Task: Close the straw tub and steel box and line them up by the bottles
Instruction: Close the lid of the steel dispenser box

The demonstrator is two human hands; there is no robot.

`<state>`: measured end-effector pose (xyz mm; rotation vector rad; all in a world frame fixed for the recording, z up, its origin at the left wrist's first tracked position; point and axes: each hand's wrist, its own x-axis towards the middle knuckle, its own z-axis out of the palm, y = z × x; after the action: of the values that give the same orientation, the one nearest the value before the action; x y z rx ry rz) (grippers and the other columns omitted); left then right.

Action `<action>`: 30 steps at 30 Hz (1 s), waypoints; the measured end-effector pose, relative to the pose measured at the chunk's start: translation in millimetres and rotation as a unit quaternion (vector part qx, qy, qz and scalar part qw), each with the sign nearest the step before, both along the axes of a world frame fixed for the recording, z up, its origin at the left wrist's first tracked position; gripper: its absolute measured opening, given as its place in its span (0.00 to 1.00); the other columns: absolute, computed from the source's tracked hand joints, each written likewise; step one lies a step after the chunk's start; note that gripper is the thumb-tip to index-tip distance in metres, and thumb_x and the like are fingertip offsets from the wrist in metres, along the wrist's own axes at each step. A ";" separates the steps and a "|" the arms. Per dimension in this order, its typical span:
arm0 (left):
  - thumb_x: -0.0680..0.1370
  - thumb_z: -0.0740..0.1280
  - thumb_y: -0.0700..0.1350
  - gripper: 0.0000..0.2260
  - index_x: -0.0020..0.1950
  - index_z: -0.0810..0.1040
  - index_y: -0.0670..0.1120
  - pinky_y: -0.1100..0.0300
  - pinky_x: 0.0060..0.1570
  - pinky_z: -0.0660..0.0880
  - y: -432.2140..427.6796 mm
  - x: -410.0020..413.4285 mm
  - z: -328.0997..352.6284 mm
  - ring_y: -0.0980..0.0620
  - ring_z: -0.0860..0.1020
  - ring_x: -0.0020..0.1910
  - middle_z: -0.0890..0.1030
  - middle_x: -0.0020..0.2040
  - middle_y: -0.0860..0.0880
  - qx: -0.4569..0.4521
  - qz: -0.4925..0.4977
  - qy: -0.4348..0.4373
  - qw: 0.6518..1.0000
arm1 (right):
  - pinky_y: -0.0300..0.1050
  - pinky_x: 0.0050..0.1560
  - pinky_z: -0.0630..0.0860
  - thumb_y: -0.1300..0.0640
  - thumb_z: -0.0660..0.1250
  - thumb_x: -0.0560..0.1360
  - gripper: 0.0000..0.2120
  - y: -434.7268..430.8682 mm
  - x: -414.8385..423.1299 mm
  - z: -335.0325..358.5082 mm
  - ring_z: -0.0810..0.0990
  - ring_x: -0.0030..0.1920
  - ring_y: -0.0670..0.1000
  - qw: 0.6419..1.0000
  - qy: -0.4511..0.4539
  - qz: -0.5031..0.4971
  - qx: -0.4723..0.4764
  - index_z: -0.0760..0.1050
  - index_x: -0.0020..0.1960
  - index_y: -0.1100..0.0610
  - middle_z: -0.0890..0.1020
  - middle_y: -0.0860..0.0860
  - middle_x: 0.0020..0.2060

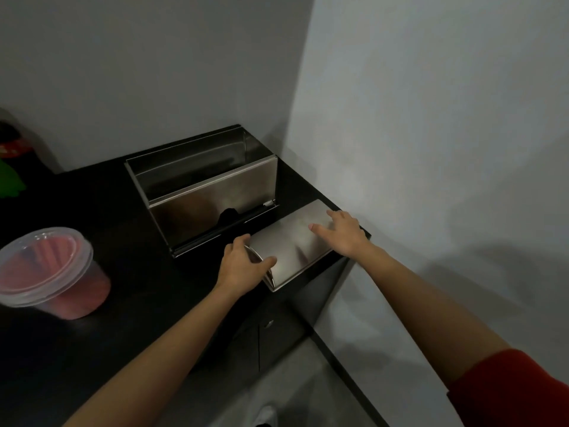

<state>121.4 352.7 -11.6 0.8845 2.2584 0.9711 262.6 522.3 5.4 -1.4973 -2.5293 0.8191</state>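
An open steel box [212, 192] stands in the back corner of the black counter [129, 272], its top uncovered. Its curved steel lid [295, 245] lies on the counter in front of the box, near the right edge. My left hand [243, 266] grips the lid's near left end, thumb on top. My right hand [341, 232] rests flat on the lid's far right part, fingers spread. A clear plastic tub [52, 272] full of red straws sits at the left with its clear lid on top.
Grey walls close the corner behind and to the right of the box. Dim red and green bottle shapes [12, 155] show at the far left edge. Below the counter's right edge are dark cabinet doors [277, 328] and grey floor.
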 end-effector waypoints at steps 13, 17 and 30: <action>0.70 0.73 0.50 0.38 0.75 0.57 0.45 0.51 0.66 0.64 11.8 1.5 -15.2 0.43 0.61 0.70 0.63 0.70 0.42 -0.022 0.068 0.002 0.997 | 0.58 0.69 0.62 0.40 0.61 0.74 0.35 50.0 -5.0 -19.2 0.64 0.69 0.62 0.998 -0.029 -0.046 -0.039 0.60 0.72 0.61 0.68 0.61 0.68; 0.70 0.72 0.51 0.38 0.75 0.58 0.43 0.51 0.65 0.63 12.8 9.7 -14.4 0.42 0.60 0.69 0.66 0.70 0.43 -0.036 0.089 0.040 0.995 | 0.56 0.69 0.61 0.39 0.60 0.74 0.35 55.2 -2.8 -21.0 0.63 0.69 0.62 0.998 -0.046 -0.034 -0.032 0.61 0.72 0.60 0.67 0.62 0.68; 0.71 0.74 0.50 0.42 0.77 0.53 0.43 0.50 0.67 0.67 12.8 18.7 -12.4 0.42 0.65 0.71 0.69 0.71 0.43 -0.033 0.084 0.064 0.994 | 0.58 0.67 0.64 0.42 0.56 0.75 0.30 64.2 -10.8 -20.4 0.68 0.65 0.64 0.987 -0.002 -0.121 -0.110 0.68 0.66 0.64 0.72 0.63 0.65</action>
<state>140.1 365.4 -24.0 0.7581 2.4906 0.9301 251.8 586.5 -14.9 -1.8263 -2.2575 1.0820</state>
